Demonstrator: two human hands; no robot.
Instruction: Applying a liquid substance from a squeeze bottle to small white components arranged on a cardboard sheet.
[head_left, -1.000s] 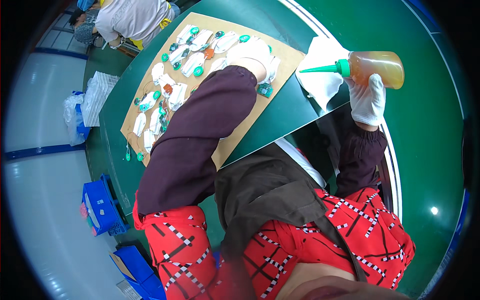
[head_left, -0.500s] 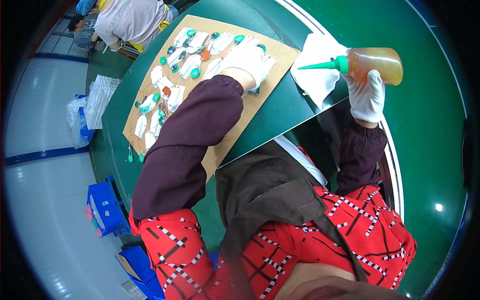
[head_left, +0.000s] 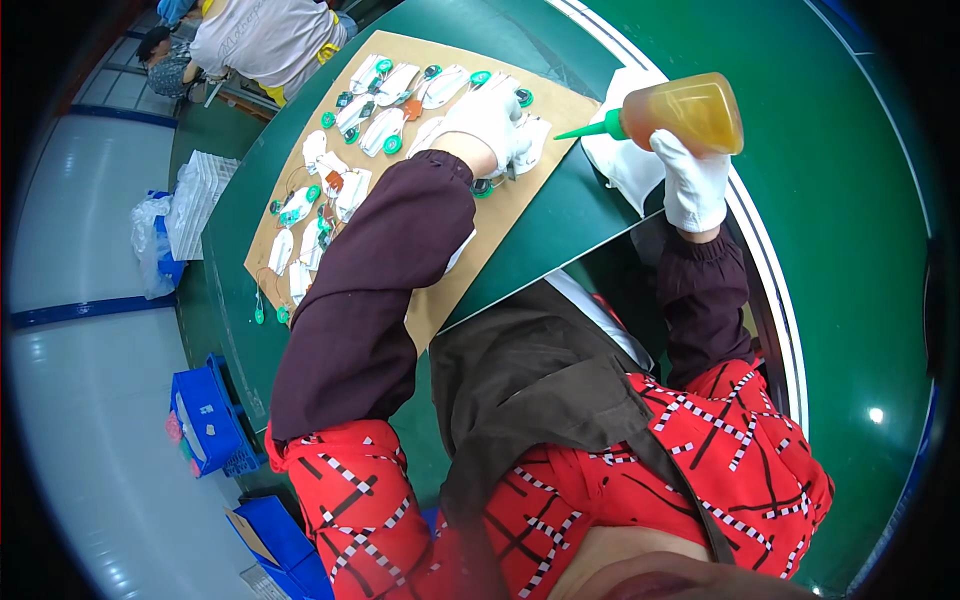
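A squeeze bottle (head_left: 690, 110) of amber liquid is gripped in the gloved right hand (head_left: 693, 185), upper right of the frame. The white-gloved fingers are closed around the bottle's lower body, and the bottle is held on its side in the air. Its green nozzle (head_left: 588, 129) is pointed left, toward the middle of the frame, just short of the cardboard edge.

At upper centre, the gloved left hand (head_left: 487, 122) is pressed down on a small white part (head_left: 530, 140) lying on a brown cardboard sheet (head_left: 520, 205). The fingers are curled over the part; whether it is pinched or only steadied cannot be told.

Across the sheet, towards the upper left, many more white moulded pieces (head_left: 385, 130) with round green caps (head_left: 392, 145) and thin wires are laid out in loose rows. The sheet rests on a green table (head_left: 560, 235). Beneath the bottle, a white cloth (head_left: 625, 165) lies on the table.

Judged from this, the step in hand appears to be dispensing liquid onto one part while it is held steady. The next move would call for the nozzle tip to be brought down to the held part and a light squeeze given.

In the upper left corner, another person in a pale shirt (head_left: 265, 40) is seen. Blue crates (head_left: 210, 420) stand on the floor at lower left.
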